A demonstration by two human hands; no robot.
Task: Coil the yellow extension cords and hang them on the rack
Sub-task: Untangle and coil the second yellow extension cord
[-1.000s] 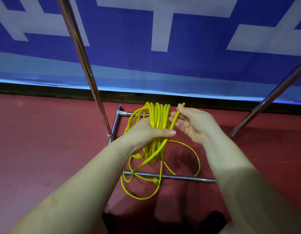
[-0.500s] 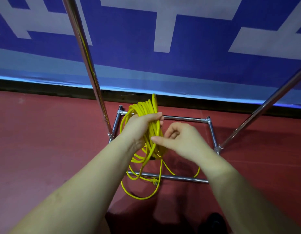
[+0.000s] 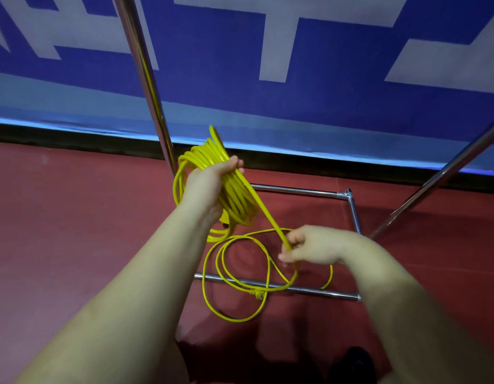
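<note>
My left hand [image 3: 210, 181] grips a bundle of several loops of yellow extension cord [image 3: 234, 200], held above the red floor near the rack's left upright. One strand runs taut from the bundle down to my right hand [image 3: 309, 249], whose fingers curl round it lower and to the right. The loose tail of the cord [image 3: 234, 275] lies in two or three slack loops on the floor, draped over the rack's front base bar, with a yellow plug [image 3: 257, 294] on it. The chrome rack [image 3: 348, 214] stands right in front of me.
The rack's left upright pole [image 3: 146, 79] rises beside the coil, and a second slanted pole [image 3: 445, 176] rises at the right. A blue and white banner wall [image 3: 323, 79] stands close behind. A dark shoe [image 3: 356, 364] shows at the bottom.
My right hand has dropped down and to the right along the cord, pulling one strand out taut. My left hand has lifted the coil slightly. More slack now lies looped on the floor.
</note>
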